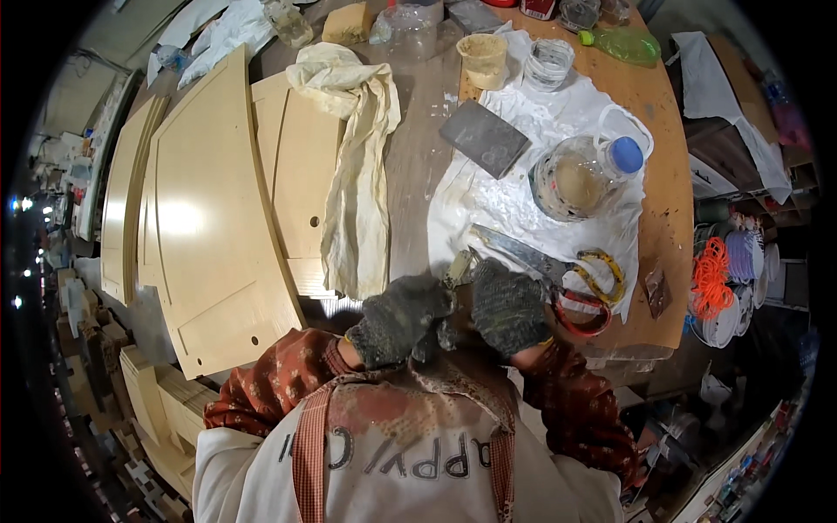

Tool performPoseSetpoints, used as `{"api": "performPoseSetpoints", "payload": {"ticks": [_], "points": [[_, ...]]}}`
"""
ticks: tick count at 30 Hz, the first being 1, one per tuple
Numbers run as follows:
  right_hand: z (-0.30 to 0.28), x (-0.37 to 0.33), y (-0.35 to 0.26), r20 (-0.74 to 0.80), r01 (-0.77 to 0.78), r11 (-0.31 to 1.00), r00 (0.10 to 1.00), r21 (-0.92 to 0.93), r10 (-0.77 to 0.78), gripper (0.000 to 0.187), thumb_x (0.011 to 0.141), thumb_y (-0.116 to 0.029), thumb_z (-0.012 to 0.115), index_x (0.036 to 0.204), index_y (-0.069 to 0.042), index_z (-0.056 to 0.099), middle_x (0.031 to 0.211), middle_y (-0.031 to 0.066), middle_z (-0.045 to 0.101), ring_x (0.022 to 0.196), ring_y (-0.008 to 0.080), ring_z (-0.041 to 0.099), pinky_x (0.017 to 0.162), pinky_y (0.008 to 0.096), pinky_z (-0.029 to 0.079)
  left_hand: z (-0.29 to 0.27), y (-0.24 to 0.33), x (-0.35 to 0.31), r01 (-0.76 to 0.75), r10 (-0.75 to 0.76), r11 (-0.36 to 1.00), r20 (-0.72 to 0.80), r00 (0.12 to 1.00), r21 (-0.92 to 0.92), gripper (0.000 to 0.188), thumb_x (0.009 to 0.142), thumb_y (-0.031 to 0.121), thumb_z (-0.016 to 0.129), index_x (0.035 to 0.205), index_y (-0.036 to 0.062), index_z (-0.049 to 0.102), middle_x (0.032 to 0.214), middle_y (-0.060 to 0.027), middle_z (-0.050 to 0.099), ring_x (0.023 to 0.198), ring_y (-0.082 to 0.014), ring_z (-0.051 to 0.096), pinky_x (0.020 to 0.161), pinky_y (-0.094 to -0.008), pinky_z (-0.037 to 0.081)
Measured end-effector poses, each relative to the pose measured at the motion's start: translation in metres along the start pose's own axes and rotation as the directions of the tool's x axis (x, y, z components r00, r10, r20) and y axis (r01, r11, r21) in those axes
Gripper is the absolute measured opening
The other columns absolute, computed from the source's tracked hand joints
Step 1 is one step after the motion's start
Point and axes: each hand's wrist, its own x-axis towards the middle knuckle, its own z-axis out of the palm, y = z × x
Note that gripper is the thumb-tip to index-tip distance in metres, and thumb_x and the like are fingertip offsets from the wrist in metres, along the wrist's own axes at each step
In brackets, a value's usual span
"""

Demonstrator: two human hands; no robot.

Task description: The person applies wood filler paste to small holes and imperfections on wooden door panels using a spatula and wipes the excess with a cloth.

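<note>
My left hand [401,319], in a dark grey knit glove, is closed at the table's near edge, close to my body. Beside it, my right hand [509,307], gloved alike, has its fingers curled inward. A small, worn, pale greenish piece [459,268] sticks up between the two hands; its kind is unclear, and the fingers hide which hand grips it. Right next to my right hand lie stained scissors [542,263] with one yellow and one red handle loop. They rest on a crumpled white plastic sheet [453,205].
Pale wooden panels [205,209] lean at left, with a stained cream cloth [357,174] draped over one. On the sheet are a grey sanding pad [485,139], a blue-capped plastic jug [571,179] and a clear jar [548,65]. A cup of tan paste [484,61] stands behind.
</note>
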Motion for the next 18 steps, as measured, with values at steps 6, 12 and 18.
{"api": "performPoseSetpoints", "payload": {"ticks": [6,12,18], "points": [[-0.012,-0.001,0.004,-0.213,-0.055,0.996,0.975,0.068,0.068,0.019,0.078,-0.012,0.049,0.091,0.002,0.05,0.057,0.0132,0.054,0.048,0.028,0.054,0.046,0.0362,0.044,-0.001,0.063,0.012,-0.069,0.012,0.369,0.07,0.997,0.927,0.036,0.081,0.013,0.055,0.113,-0.0027,0.052,0.079,-0.0121,0.059,0.064,-0.0233,0.06,0.054,-0.0341,0.047],[-0.009,-0.004,-0.013,-0.226,-0.003,0.988,0.974,-0.152,-0.032,0.024,0.077,-0.014,0.051,0.094,0.003,0.051,0.065,0.0143,0.057,0.057,0.0293,0.059,0.049,0.0409,0.045,0.009,0.065,0.017,-0.082,0.151,-0.037,0.086,0.985,0.996,0.033,0.083,0.017,0.052,0.111,-0.0009,0.053,0.064,-0.0102,0.056,0.049,-0.0261,0.056,0.041,-0.0398,0.042],[0.007,-0.008,-0.009,-0.153,0.095,0.98,0.981,-0.176,-0.123,0.039,0.077,-0.013,0.047,0.107,0.011,0.05,0.066,0.0225,0.056,0.058,0.0295,0.057,0.046,0.045,0.043,-0.003,0.07,0.025,0.278,-0.267,0.907,-0.078,0.961,0.316,0.04,0.087,0.013,0.057,0.124,-0.0001,0.048,0.097,-0.014,0.062,0.088,-0.0183,0.061,0.075,-0.0273,0.052]]}}
